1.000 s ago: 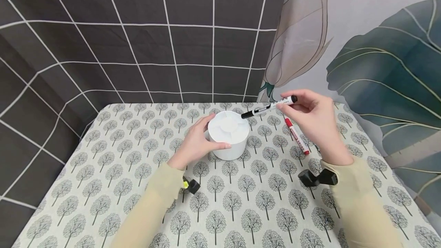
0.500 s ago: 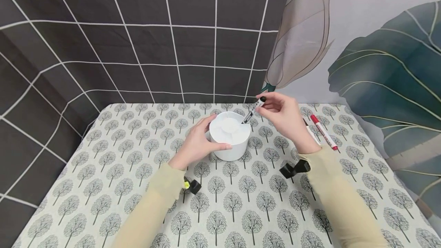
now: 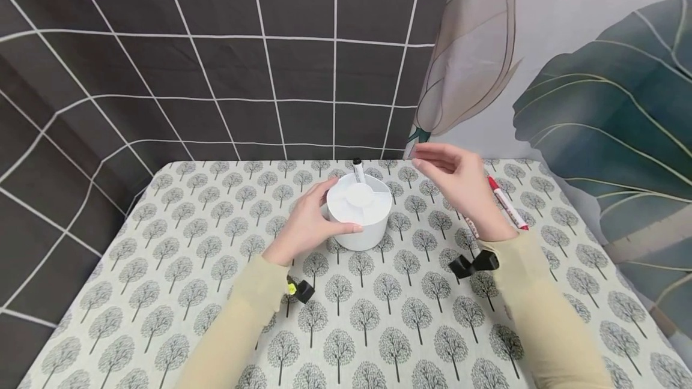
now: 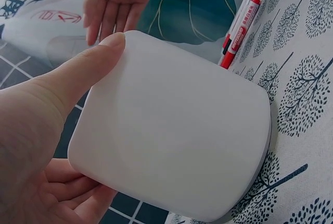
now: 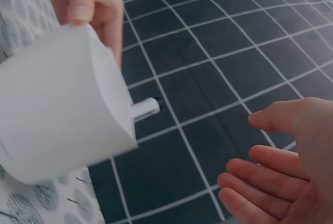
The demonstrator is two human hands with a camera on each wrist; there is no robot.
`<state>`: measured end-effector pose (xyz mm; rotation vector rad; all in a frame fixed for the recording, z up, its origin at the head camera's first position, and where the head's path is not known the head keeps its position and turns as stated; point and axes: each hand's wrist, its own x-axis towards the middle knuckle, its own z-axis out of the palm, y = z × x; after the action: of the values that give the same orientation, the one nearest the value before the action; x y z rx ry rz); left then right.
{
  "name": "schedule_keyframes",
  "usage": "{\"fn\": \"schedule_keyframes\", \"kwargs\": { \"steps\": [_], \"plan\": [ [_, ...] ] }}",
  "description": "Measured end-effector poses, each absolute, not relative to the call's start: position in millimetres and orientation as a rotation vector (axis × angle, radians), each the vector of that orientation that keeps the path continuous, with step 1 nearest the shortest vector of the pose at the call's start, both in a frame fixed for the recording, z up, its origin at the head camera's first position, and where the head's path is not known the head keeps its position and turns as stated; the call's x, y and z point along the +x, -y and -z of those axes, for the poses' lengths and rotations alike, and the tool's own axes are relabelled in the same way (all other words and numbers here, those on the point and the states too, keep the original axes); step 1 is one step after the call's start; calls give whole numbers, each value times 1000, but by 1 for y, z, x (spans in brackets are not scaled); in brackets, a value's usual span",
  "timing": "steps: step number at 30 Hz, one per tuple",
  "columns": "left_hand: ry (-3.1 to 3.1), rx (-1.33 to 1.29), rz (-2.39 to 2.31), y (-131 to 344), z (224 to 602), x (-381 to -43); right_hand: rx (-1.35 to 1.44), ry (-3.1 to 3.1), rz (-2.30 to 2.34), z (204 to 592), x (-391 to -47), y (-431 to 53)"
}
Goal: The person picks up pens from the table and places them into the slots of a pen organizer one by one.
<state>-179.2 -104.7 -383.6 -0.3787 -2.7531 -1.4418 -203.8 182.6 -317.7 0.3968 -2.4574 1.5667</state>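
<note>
My left hand (image 3: 308,221) grips the side of a round white pen holder (image 3: 367,236), thumb at the front and fingers round the far left side. The holder stands on the table and has divided compartments. A white marker with a black end (image 3: 358,171) stands in the back compartment, black end up. It also sticks out past the rim in the right wrist view, as a white marker end (image 5: 146,108). To the right of the holder my right hand (image 3: 456,185) hovers apart from it, fingers loosely bent and holding nothing.
A red-and-white marker (image 3: 508,204) lies on the tree-print cloth (image 3: 346,317) beyond my right wrist. Another marker (image 3: 471,227) lies beside it, mostly hidden by that arm. A dark gridded backdrop (image 3: 303,71) rises behind the table.
My right hand has brought the black-ended marker to the holder, let go of it inside, and drawn back slightly right. My left hand keeps its hold on the holder.
</note>
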Motion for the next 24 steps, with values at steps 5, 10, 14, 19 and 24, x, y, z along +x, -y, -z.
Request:
{"fn": "schedule_keyframes", "kwargs": {
  "steps": [5,10,14,19,24],
  "plan": [
    [2749,-391,1451,106,383,-179,274,2482,-1530,311,-198,-203],
    [2758,-386,1434,106,383,-179,186,2499,-1470,311,-196,-224],
    [2759,-381,1429,107,383,-179,146,2506,-1441,314,-194,-243],
    [2752,-396,1443,107,383,-180,45,2560,-1359,321,-187,-267],
    [2759,-394,1435,106,382,-179,-26,2620,-1268,334,-180,-289]
  ]
}}
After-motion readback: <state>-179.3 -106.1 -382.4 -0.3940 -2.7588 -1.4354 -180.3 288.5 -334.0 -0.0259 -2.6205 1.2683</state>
